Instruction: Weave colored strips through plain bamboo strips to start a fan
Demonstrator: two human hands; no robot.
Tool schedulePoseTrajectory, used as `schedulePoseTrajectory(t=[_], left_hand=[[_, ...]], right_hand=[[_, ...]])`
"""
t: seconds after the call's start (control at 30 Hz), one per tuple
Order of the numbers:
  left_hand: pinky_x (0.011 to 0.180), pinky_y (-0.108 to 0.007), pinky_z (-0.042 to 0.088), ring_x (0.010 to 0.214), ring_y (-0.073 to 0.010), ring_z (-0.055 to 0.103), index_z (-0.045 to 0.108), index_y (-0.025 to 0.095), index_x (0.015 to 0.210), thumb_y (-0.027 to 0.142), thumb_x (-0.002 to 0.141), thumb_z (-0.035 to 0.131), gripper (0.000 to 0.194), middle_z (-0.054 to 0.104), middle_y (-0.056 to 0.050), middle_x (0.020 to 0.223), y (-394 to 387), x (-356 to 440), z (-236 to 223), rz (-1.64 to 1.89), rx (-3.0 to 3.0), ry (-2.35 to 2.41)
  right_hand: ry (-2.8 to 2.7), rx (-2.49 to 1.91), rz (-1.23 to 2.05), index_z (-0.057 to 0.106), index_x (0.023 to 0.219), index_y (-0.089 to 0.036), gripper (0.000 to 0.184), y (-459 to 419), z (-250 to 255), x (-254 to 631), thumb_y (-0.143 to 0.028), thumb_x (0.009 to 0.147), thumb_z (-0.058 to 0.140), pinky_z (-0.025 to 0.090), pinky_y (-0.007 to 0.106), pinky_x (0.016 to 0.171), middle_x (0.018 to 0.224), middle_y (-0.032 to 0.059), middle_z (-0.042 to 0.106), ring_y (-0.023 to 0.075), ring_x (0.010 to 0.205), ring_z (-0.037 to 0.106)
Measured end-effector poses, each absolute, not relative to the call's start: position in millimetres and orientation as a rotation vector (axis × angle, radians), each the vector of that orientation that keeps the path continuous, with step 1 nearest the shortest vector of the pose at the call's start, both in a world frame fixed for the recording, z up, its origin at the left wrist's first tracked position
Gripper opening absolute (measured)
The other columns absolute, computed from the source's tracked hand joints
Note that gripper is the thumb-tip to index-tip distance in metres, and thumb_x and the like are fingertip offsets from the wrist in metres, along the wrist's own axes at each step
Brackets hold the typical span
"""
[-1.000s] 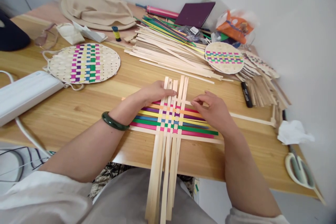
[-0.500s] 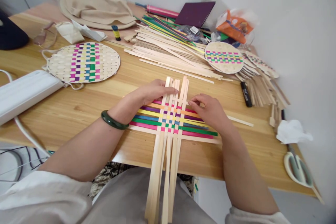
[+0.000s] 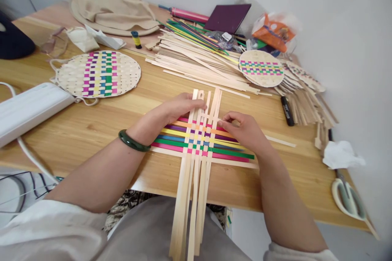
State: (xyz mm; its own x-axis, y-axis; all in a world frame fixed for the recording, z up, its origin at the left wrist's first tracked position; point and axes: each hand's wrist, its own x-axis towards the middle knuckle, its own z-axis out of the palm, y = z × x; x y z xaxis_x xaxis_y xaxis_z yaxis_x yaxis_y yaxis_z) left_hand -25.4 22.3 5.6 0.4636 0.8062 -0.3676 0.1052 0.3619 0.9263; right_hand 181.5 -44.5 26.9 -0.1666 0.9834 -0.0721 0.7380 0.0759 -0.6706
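A woven piece of flat strips [image 3: 199, 140] lies near the table's front edge. Pale lengthwise strips [image 3: 191, 195] run through it and hang over the edge towards my lap. Across them pass pink, orange, purple, yellow, blue and green strips [image 3: 231, 152]. My left hand [image 3: 183, 107] grips the far ends of the pale strips, its thumb on top and the other fingers partly hidden. To the right, my right hand [image 3: 241, 127] is closed in a pinch at the weave's upper right edge, on a pale cross strip [image 3: 280, 141] whose end shows beyond the wrist.
Behind lie a heap of loose strips [image 3: 196, 59], a round woven mat [image 3: 98, 74] and a smaller one [image 3: 261, 68]. A black marker [image 3: 287, 111] and scissors [image 3: 349, 200] are at right, a white power strip [image 3: 33, 110] at left.
The far tips of the pale lengthwise strips have separated slightly under my left fingers. My right hand stays pinched in nearly the same place, a touch lower.
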Motion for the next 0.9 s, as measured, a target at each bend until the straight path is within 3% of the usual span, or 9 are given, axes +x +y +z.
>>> schedulePoseTrajectory(t=[0.3,0.6,0.9], left_hand=[[0.045,-0.023,0.041,0.047,-0.0127,0.056,0.063,0.015,0.065,0.028,0.067,0.069,0.015,0.063,-0.001,0.056,23.5,-26.1,5.6,0.564,1.119,1.032],[0.056,-0.027,0.05,0.056,-0.0149,0.062,0.065,0.015,0.074,0.027,0.067,0.073,0.016,0.068,-0.003,0.067,24.9,-27.1,3.4,0.598,1.066,0.982],[0.062,-0.025,0.048,0.065,-0.0135,0.061,0.066,0.014,0.08,0.035,0.073,0.073,0.024,0.069,-0.002,0.077,22.9,-21.8,-1.9,0.615,1.211,0.884]], right_hand=[[-1.917,-1.781,0.803,0.06,0.067,-0.02,0.025,-42.1,28.4,189.5,-0.042,0.08,0.059,0.039,0.028,0.063,0.069,0.0014,0.065,0.0153,0.066,0.054],[-1.91,-1.629,0.814,0.067,0.076,-0.02,0.021,-44.7,26.6,188.1,-0.038,0.083,0.059,0.044,0.028,0.068,0.08,0.0021,0.07,0.016,0.074,0.059],[-1.949,-1.566,0.882,0.071,0.079,-0.02,0.02,-44.5,25.8,190.1,-0.036,0.084,0.059,0.048,0.029,0.072,0.087,0.0022,0.073,0.0176,0.079,0.063]])
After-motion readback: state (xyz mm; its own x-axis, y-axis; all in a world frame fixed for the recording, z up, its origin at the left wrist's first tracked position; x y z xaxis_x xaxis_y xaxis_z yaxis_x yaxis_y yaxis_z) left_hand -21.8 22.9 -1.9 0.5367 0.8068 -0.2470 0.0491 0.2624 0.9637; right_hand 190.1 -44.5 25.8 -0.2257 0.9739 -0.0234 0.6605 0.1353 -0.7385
